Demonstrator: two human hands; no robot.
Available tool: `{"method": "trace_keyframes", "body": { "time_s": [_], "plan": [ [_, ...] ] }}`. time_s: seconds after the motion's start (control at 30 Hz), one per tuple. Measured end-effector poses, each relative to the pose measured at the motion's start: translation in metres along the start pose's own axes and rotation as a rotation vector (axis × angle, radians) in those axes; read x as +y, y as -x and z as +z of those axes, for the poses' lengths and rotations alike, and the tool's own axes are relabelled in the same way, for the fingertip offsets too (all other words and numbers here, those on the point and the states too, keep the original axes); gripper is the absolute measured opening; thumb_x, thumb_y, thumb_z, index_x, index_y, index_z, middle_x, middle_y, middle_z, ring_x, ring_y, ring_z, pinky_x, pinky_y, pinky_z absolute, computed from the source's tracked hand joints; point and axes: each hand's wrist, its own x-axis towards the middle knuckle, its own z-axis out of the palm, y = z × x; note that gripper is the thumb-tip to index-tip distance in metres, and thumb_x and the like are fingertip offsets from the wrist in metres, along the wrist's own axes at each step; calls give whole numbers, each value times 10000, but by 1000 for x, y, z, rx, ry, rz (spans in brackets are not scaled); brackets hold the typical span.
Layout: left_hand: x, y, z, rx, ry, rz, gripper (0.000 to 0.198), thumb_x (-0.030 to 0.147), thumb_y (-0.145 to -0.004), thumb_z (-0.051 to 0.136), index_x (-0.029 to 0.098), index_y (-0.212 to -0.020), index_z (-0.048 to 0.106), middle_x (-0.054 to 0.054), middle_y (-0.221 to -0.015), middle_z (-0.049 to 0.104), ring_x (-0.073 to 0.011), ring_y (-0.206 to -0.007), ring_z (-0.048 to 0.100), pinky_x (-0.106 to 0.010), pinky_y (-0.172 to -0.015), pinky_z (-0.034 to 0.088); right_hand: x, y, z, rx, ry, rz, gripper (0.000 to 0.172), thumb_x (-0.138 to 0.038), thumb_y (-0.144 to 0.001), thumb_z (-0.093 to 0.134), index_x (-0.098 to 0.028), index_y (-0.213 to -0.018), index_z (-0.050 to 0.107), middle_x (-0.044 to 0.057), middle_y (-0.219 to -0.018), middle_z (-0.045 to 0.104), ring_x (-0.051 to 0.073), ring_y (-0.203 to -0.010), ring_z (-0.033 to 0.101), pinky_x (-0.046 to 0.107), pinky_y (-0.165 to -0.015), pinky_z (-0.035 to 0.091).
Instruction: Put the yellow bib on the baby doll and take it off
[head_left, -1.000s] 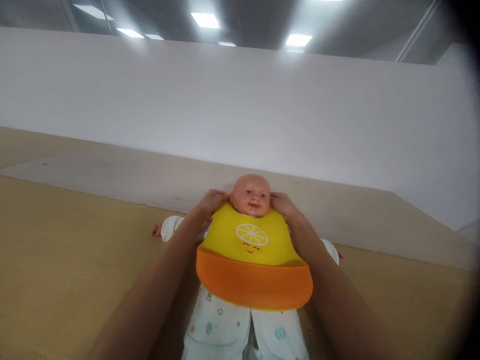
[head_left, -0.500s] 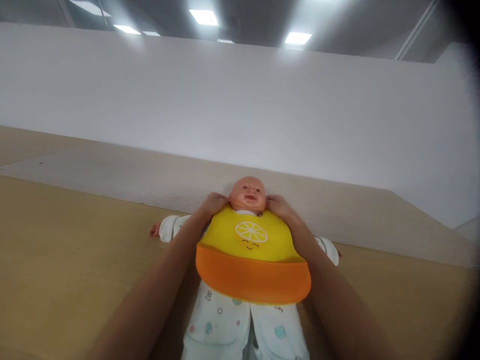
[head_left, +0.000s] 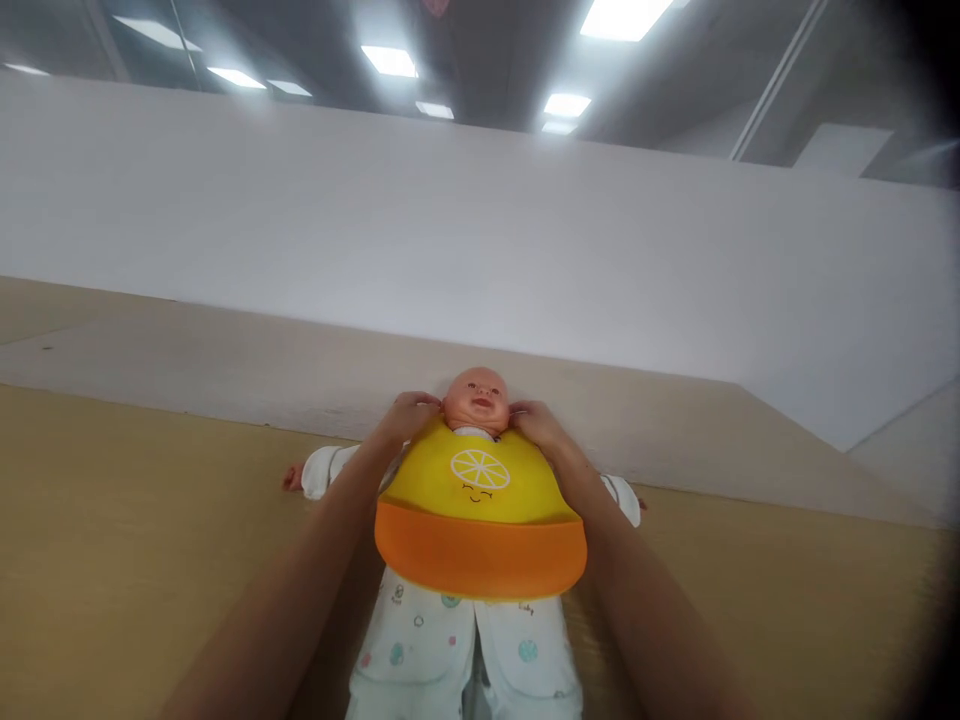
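A baby doll point(head_left: 477, 398) lies on its back, arms spread wide, in white printed clothes point(head_left: 420, 640). Across its chest lies a yellow bib point(head_left: 435, 470) with a lemon-slice print and an orange catch pocket point(head_left: 480, 553). My left hand point(head_left: 411, 413) is closed on the bib's neck strap at the left of the doll's neck. On the other side, my right hand point(head_left: 536, 422) pinches the strap end beside the doll's cheek. The fingertips of both hands are partly hidden behind the doll's head and neck.
The doll rests on a tan tabletop point(head_left: 135, 520). A greyish strip point(head_left: 225, 355) runs behind its head, up to a white wall or partition point(head_left: 465, 240). Ceiling lights point(head_left: 388, 61) shine above.
The view has tilted up and shifted, so doll and hands appear slightly further left. Both hands stay at the doll's neck, with the fingers slightly moved.
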Motion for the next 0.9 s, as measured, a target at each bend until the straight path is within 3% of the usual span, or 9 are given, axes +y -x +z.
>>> {"method": "trace_keyframes", "body": {
  "time_s": [0.1, 0.3, 0.47, 0.57, 0.63, 0.73, 0.9],
  "plan": [
    [5, 11, -9, 10, -89, 33, 286, 400, -701, 584, 145, -648, 702, -50, -666, 652, -187, -648, 559, -284, -592, 385, -7, 20, -4, -5, -61, 34, 177, -220, -613, 590, -99, -714, 671, 24, -652, 627, 126, -599, 507, 238, -538, 361],
    [23, 49, -30, 25, -181, 44, 561, 590, -831, 424, 139, -723, 740, -128, -833, 688, -252, -821, 606, -310, -675, 410, -15, 59, -26, -72, -192, 86, 269, -359, -674, 655, -111, -776, 671, 11, -684, 603, 101, -594, 487, 230, -541, 333],
    [22, 90, -48, -16, -144, 77, 627, 699, -838, 391, 165, -660, 669, -76, -802, 638, -213, -776, 566, -299, -681, 399, -12, 101, -32, -121, -342, 135, 444, -544, -693, 712, -131, -856, 684, 22, -789, 651, 102, -635, 536, 218, -545, 354],
    [14, 110, -57, -87, -44, 25, 650, 741, -831, 373, 166, -668, 629, -35, -758, 598, -165, -675, 519, -283, -636, 381, -11, 132, -32, -122, -383, 161, 543, -656, -706, 670, -135, -856, 679, -4, -670, 589, 78, -499, 467, 222, -465, 323],
    [10, 124, -61, -115, 5, 11, 655, 742, -836, 368, 161, -675, 625, -17, -717, 574, -136, -608, 479, -271, -605, 355, -11, 150, -33, -121, -406, 152, 583, -700, -701, 654, -139, -858, 668, -31, -577, 514, 68, -435, 416, 222, -425, 291],
    [11, 144, -64, -145, 90, -5, 630, 723, -842, 389, 160, -680, 621, -7, -672, 553, -121, -556, 444, -267, -568, 323, -12, 170, -38, -168, -431, 128, 589, -719, -705, 645, -159, -887, 616, -17, -572, 545, 93, -469, 494, 212, -433, 299],
    [13, 170, -72, -269, 70, 22, 357, 545, -802, 609, 190, -778, 638, 18, -692, 528, -130, -622, 450, -257, -595, 348, -5, 188, -44, -368, -295, 47, 510, -568, -696, 760, -186, -929, 516, -27, -656, 598, 101, -570, 565, 201, -494, 344]
  ]
}}
